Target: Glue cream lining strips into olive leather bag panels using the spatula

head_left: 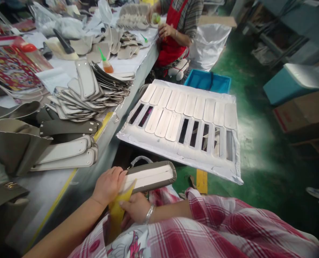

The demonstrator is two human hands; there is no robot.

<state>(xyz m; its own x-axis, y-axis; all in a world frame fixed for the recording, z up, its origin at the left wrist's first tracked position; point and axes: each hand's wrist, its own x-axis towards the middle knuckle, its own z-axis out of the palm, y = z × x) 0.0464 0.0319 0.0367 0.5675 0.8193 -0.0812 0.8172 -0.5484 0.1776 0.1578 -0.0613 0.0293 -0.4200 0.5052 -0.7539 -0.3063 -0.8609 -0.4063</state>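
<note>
My left hand [109, 185] is closed round the near end of a long grey strap piece [151, 175] with a white inner face, held over my lap. My right hand [135, 208], a bracelet on its wrist, pinches a yellow flat tool [119, 206] whose tip lies against the strap's white face. Just beyond them a white board [175, 152] with slots carries two rows of similar white strips [191, 105].
A grey worktable [68, 182] on my left holds piles of strap pieces [89, 93], grey folded parts and a small glue bottle [105, 64]. Another person in a red apron [175, 28] works at the far end. A blue bin [207, 80], white bag and cardboard boxes stand on the green floor.
</note>
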